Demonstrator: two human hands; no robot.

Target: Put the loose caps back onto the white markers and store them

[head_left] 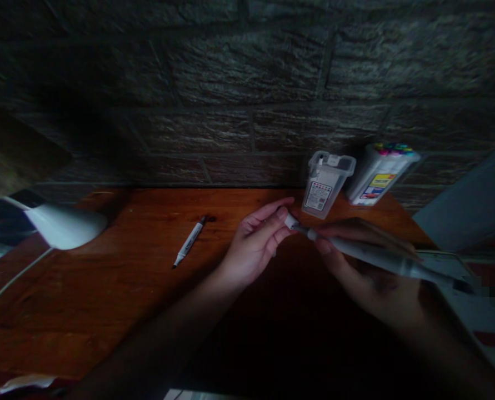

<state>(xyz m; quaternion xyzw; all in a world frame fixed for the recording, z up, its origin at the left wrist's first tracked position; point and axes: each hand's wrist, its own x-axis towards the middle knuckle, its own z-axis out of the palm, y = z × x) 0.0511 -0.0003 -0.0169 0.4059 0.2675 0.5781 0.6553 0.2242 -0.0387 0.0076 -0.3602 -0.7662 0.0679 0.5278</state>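
My right hand grips a long grey-white marker that lies across its fingers, tip pointing left. My left hand pinches the marker's small white cap between thumb and fingers right at the tip. Both hands hover over the middle of a reddish wooden desk. Whether the cap is seated on the tip or just off it I cannot tell. A second marker lies loose on the desk to the left of my left hand.
Two clear plastic marker boxes stand against the dark brick wall: an almost empty box and a full box with coloured caps. A white lamp head is at left. Papers or a book lie at right.
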